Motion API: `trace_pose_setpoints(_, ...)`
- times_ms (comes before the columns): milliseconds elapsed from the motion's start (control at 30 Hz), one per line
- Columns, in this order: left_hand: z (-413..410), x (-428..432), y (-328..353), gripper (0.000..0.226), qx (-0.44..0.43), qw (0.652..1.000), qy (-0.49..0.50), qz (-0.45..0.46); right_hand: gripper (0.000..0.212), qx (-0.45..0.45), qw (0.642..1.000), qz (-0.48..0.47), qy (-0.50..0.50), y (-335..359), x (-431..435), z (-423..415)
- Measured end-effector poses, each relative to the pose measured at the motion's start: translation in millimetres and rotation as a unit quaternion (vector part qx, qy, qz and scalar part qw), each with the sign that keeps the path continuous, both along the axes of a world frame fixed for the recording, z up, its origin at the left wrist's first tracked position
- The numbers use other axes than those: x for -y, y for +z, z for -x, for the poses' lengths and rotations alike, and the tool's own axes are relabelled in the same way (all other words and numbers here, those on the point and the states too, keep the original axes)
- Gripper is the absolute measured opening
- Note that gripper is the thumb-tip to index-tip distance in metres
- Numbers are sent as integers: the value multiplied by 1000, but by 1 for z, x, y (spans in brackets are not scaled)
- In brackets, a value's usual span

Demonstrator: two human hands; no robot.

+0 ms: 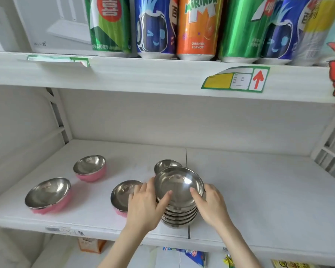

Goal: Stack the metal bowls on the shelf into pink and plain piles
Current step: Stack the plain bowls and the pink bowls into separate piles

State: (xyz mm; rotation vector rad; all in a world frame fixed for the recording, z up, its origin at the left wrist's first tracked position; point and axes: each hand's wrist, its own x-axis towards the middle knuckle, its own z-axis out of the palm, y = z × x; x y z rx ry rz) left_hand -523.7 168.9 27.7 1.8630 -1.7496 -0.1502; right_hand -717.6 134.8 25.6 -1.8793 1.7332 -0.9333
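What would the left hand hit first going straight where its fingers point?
The left hand grips the stack of plain bowls, so that is first. Past its rim, likely the small bowl behind the stack; depth is unclear.

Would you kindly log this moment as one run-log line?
left hand: holds plain pile | right hand: holds plain pile | pink bowls: three, unstacked, on shelf
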Motion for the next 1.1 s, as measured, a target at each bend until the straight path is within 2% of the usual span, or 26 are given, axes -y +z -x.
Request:
trace_pose_setpoints(333,5,3,-10,84,78,996,40,-22,39,-46,998,-49,21,-8,6,-2)
trace_pose_setpoints(467,6,3,-11,92,85,995,45,-24,41,-83,996,-40,4,-7,6,-4)
trace_pose_setpoints(700,3,0,-7,94,146,988,52,-18,45,-184,983,-16,-22,-2,-2,-6)
trace_pose_setpoints(867,-4,-15,2,86,186,981,42,-13,58,-225,973,21,-39,4,-14,-10)
trace_pose_setpoints(1100,-35,-57,22,64,227,971,4,73,71,-247,960,122,-49,24,-56,-35)
